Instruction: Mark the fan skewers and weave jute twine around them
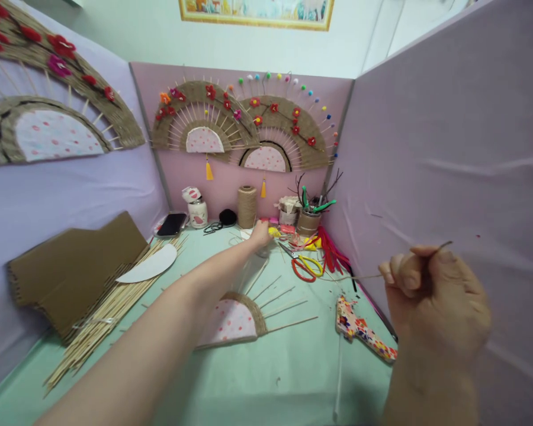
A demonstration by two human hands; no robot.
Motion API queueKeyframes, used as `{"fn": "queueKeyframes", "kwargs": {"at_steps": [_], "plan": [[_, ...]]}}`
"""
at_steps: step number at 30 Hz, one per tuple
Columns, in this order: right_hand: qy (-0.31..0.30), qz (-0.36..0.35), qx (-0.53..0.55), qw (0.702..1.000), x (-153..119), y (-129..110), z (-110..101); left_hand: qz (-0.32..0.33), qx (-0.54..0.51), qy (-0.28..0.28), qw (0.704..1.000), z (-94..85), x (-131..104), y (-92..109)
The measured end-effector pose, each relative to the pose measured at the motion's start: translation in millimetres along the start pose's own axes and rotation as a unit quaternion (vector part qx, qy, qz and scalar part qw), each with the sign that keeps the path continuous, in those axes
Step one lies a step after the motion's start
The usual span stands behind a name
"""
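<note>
Pinching brown twine [366, 276] in curled fingers, the right hand [435, 290] hangs near a creased lilac wall [426, 136]. The left hand [260, 234] reaches beside a yellow piece [274, 232]; its grip cannot be told. Below that forearm [173, 313] lies a half-round fan [231, 328]: spotted panel [240, 319], fibrous cord rim [260, 323], slim radiating sticks [293, 324].

My one camera, head-worn (wide and near), looks forward and down over the tabletop [302, 370] toward the pink back panel [231, 190].
</note>
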State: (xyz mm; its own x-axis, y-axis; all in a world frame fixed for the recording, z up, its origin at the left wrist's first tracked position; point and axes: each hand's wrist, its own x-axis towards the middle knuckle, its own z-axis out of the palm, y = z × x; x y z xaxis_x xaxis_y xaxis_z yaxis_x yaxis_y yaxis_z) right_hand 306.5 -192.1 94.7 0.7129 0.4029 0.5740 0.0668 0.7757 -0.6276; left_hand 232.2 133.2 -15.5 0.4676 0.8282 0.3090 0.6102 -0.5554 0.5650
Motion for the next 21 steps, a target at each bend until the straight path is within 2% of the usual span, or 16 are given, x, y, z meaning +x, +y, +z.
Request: {"fn": "queueKeyframes", "kwargs": {"at_steps": [6,9,12,16,18,21], "plan": [[0.057,0.067,-0.014,0.996,-14.7,20.9,-4.1,-0.07,-0.017,0.106,0.992,7.7,44.1,-4.7],[0.073,0.104,-0.039,0.991,-22.8,34.1,-8.0,-0.098,-0.025,0.131,0.986,19.0,65.3,-9.2],[0.073,0.129,-0.067,0.987,-25.9,41.6,-13.1,-0.097,-0.038,0.118,0.988,32.8,82.7,-13.8],[0.087,0.137,-0.089,0.983,-20.0,39.4,-12.8,-0.08,-0.058,0.077,0.992,44.6,95.4,-21.5],[0.099,0.126,-0.092,0.983,-16.2,34.0,-8.6,-0.075,-0.069,0.059,0.993,43.4,97.4,-26.3],[0.105,0.097,-0.108,0.984,-13.6,23.1,-8.3,-0.069,-0.093,0.047,0.992,31.7,96.4,-31.9]]}}
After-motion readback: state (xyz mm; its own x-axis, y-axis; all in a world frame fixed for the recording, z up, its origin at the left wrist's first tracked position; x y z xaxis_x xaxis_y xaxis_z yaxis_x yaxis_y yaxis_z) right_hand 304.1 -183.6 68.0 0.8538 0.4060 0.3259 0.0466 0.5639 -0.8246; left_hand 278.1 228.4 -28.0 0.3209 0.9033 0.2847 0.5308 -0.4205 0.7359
